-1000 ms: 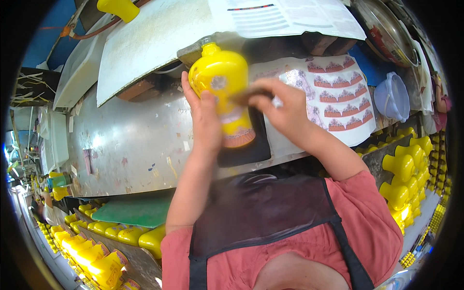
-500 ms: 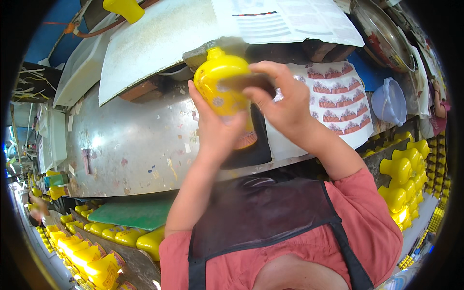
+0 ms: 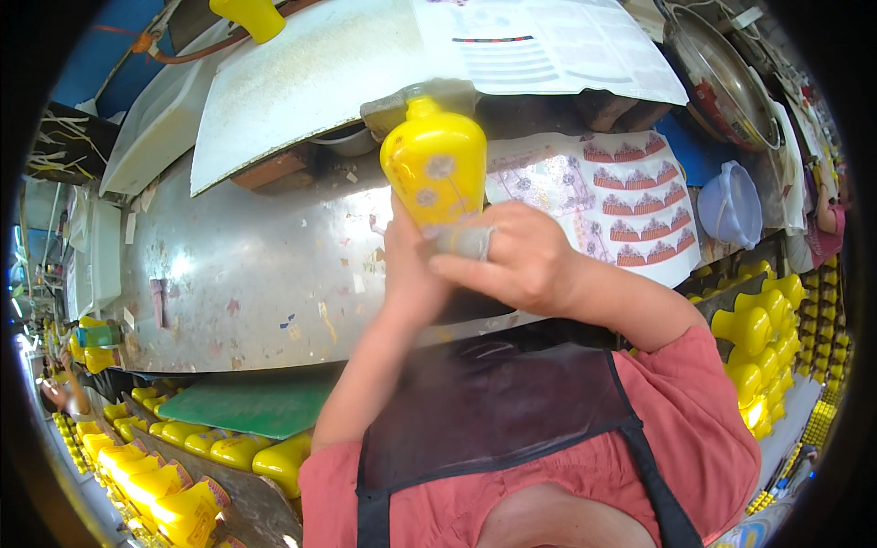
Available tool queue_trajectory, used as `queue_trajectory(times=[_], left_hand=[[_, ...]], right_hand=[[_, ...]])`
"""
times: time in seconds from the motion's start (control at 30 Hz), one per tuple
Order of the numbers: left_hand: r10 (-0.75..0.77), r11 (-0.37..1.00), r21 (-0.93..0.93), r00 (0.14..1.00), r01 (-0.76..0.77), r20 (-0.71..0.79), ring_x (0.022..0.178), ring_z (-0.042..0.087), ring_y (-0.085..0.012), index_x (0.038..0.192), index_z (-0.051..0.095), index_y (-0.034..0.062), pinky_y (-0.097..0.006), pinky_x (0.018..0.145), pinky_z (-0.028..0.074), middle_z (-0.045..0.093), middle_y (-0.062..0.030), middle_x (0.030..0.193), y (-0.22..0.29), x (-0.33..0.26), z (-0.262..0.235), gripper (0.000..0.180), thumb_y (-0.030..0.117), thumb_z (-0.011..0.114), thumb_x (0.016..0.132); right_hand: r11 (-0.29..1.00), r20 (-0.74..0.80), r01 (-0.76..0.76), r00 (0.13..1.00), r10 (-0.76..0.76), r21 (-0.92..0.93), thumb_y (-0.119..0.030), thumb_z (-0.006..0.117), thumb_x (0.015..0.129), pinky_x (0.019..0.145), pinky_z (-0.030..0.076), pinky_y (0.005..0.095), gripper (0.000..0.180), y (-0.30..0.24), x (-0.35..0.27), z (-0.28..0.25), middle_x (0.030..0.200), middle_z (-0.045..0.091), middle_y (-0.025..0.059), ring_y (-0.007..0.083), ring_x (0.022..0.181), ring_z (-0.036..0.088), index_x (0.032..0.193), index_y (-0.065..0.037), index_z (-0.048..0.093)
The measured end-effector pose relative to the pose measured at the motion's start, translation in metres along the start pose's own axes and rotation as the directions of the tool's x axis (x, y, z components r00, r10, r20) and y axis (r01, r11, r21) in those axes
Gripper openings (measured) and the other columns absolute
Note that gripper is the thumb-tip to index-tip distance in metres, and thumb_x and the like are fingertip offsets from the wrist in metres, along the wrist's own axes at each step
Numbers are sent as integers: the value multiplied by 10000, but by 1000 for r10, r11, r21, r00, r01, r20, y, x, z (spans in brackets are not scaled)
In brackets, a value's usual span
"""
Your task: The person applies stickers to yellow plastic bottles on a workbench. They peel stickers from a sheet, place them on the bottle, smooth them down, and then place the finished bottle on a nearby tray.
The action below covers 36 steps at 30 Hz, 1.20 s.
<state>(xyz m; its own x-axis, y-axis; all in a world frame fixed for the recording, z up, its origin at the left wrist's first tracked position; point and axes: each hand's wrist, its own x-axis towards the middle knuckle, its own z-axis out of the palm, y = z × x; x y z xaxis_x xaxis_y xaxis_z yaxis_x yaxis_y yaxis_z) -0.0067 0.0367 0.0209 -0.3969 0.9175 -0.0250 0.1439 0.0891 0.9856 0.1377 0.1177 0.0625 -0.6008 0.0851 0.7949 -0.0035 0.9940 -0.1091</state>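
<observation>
A glossy yellow bottle [image 3: 436,144] with pale flower decals lies on the bench, its neck away from me against a grey block [image 3: 384,117]. My left hand [image 3: 413,260] grips the bottle's lower left side; some of its fingers are hidden behind it. Between the thumb and fingers of my right hand [image 3: 530,256] is a flat greyish scraper [image 3: 463,241], pressed on the bottle's lower front. Both hands hide the bottle's base. Right of the bottle lies a decal sheet [image 3: 557,187] printed with flowers and reddish bands.
A metal-topped bench [image 3: 237,274] spans the front. A white board [image 3: 301,82] rests on bricks [image 3: 274,172] at the back. A lilac bucket [image 3: 731,205] stands right. Yellow bottles fill racks on both sides, near a green board [image 3: 256,402]. Other people are at the far edges.
The scraper in my right hand has moved from the bottle's upper right side down to its lower front. My left hand has slid lower along the bottle.
</observation>
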Motion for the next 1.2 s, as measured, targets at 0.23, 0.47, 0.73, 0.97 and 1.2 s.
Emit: queue_trajectory(times=[0.23, 0.47, 0.73, 0.97, 1.2], left_hand=[[248, 954, 126, 953, -272, 175, 1240, 567, -387, 1452, 407, 24, -498, 1021, 468, 593, -208, 1268, -10, -23, -17, 932, 173, 880, 663], [314, 889, 305, 939, -342, 141, 1333, 519, -405, 1547, 322, -29, -474, 1122, 402, 555, -226, 1422, -18, -27, -18, 989, 245, 881, 779], [495, 810, 380, 868, -446, -38, 1125, 592, -443, 1473, 408, 11, -503, 938, 477, 614, -217, 1257, -16, -28, -13, 992, 238, 926, 658], [391, 839, 400, 920, -370, 32, 1186, 567, -446, 1505, 344, -3, -507, 967, 465, 581, -224, 1315, -17, -28, -11, 1017, 245, 908, 696], [263, 904, 314, 956, -291, 129, 1347, 506, -344, 1584, 310, 4, -419, 1119, 403, 503, -177, 1484, -33, -27, -17, 1055, 204, 909, 740]], right_hand=[[967, -1, -72, 997, 74, -243, -151, 749, 701, 595, 450, 342, 425, 10, 17, -13, 722, 510, 6, 209, 634, 548, 1125, -125, 745], [951, 108, -74, 988, 111, -300, -149, 711, 769, 610, 433, 357, 429, 9, 26, -14, 712, 535, 6, 193, 625, 542, 1195, -104, 701], [992, 125, -21, 991, 36, -122, -156, 740, 755, 621, 451, 376, 462, -1, 29, -9, 701, 469, 14, 216, 642, 539, 1216, -140, 713], [832, 14, -538, 841, 541, 140, -60, 715, 904, 772, 573, 335, 267, 60, 35, -18, 967, 736, 121, 224, 851, 729, 1167, -29, 678], [641, 174, -749, 662, 729, 168, -104, 705, 914, 799, 558, 278, 249, 75, 58, -8, 1016, 749, 105, 141, 888, 693, 1147, -17, 699]])
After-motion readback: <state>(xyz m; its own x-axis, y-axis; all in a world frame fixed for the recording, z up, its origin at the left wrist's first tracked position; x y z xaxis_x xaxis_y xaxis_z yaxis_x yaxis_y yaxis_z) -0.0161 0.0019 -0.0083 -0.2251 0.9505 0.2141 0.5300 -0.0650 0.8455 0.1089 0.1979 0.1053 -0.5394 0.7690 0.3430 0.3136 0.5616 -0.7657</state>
